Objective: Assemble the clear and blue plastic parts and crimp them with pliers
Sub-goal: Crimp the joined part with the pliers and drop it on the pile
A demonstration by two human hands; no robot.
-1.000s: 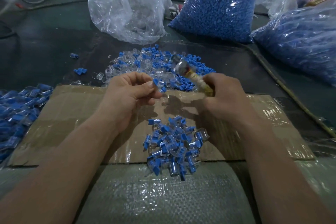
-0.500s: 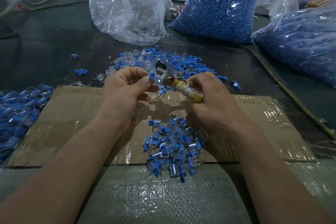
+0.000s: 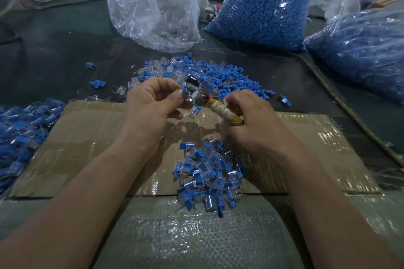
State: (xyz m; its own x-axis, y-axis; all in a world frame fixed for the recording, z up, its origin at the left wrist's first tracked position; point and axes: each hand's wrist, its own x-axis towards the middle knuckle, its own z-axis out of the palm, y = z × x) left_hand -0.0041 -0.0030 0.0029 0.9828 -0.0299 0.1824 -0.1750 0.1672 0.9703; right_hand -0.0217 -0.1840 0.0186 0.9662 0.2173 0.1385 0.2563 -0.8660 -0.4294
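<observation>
Above a taped cardboard sheet (image 3: 87, 137) on a dark desk (image 3: 54, 50), a person's left hand (image 3: 153, 102) pinches a small blue part (image 3: 184, 90) between thumb and forefinger, holding it against the metal head of the pliers (image 3: 201, 94). The right hand (image 3: 255, 124) is curled tightly around the tool's cloth-wrapped handles, which slant toward 4 o'clock. Whether the pliers' jaws are biting the part cannot be made out. A clear part (image 3: 195, 111) shows just beneath the head.

A heap of joined clear-and-blue pieces (image 3: 207, 177) lies on the cardboard at 6 o'clock from the hands. Loose blue and clear parts (image 3: 229, 76) are scattered on the desk at 12 o'clock. More joined pieces (image 3: 21, 129) are piled at 9 o'clock. Beyond them stand a crumpled clear bag (image 3: 157, 6) at 11 o'clock and a bag full of blue parts (image 3: 262, 6) at 1 o'clock, with a second blue-filled bag (image 3: 360, 50) at 2 o'clock.
</observation>
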